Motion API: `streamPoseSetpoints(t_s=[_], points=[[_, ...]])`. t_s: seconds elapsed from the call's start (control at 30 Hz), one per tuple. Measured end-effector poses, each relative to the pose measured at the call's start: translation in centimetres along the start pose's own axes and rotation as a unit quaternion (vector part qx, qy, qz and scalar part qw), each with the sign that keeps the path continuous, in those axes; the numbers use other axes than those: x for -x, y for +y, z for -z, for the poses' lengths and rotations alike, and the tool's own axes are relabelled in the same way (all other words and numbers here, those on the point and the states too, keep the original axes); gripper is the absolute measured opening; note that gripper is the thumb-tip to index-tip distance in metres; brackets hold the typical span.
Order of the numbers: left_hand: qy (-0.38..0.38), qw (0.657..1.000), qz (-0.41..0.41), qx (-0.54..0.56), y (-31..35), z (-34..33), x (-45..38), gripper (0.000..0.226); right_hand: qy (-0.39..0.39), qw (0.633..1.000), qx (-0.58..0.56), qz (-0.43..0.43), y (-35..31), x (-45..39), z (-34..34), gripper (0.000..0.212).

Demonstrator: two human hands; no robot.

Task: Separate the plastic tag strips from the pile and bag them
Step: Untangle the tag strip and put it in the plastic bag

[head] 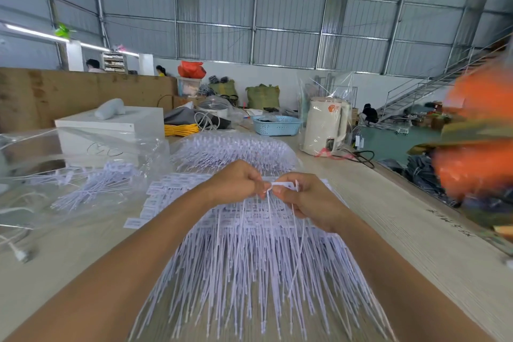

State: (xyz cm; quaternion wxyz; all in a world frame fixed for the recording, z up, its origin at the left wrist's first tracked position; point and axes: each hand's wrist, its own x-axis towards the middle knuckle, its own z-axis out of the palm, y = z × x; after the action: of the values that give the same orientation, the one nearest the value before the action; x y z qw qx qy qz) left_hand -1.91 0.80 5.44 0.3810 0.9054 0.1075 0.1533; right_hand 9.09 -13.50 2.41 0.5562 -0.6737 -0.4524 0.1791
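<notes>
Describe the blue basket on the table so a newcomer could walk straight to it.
Start at the long wooden table and look to its far end, past the heaps of white plastic tag strips. The blue basket sits just left of the tall cream electric kettle. It is the only light-blue thing there, low and rectangular, with perforated lattice sides.

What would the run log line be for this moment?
phase: separating | left hand: pinches tag strip | right hand: pinches tag strip | pile: on table | bag: left, partly filled
</notes>
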Motion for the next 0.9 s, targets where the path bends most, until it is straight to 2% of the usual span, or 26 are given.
streamPoseSetpoints(t_s=[0.13,0.23,0.3,0.4,0.5,0.57,0.6,0.77,0.9], points=[[0.019,0.997,0.039,0.066,0.1,0.0,-0.2,0.024,0.061,0.986,0.120,0.096,-0.2,-0.2,-0.5,0.007],[-0.002,0.988,0.079,0.132,0.4,0.4,-0.1,0.027,0.103,0.941,0.252,0.201,0.0,-0.1,-0.8,0.010],[-0.033,0.980,0.095,0.171,0.6,0.7,0.0,0.032,0.125,0.916,0.307,0.226,0.8,0.1,-0.8,0.014],[-0.041,0.987,0.077,0.132,0.6,0.8,0.3,0.029,0.197,0.947,0.231,0.103,1.7,0.2,0.2,0.013],[-0.047,0.992,0.060,0.099,0.5,0.7,0.4,0.020,0.187,0.982,0.023,-0.018,2.2,0.1,1.0,0.017],[-0.051,0.995,0.056,0.072,0.5,0.5,0.3,0.011,0.170,0.974,-0.139,-0.056,2.2,0.1,1.2,0.017],[-0.052,0.996,0.053,0.050,0.5,0.4,0.2,0.012,0.161,0.969,-0.175,-0.062,2.1,0.2,1.3,0.017],[-0.086,0.995,0.034,-0.036,1.1,0.0,0.0,0.025,0.089,0.985,-0.141,-0.046,0.6,0.0,1.1,0.033],[-0.092,0.992,0.015,-0.085,1.6,-0.4,0.0,0.021,0.012,0.999,-0.033,-0.037,-0.7,-0.4,-0.6,0.026]])
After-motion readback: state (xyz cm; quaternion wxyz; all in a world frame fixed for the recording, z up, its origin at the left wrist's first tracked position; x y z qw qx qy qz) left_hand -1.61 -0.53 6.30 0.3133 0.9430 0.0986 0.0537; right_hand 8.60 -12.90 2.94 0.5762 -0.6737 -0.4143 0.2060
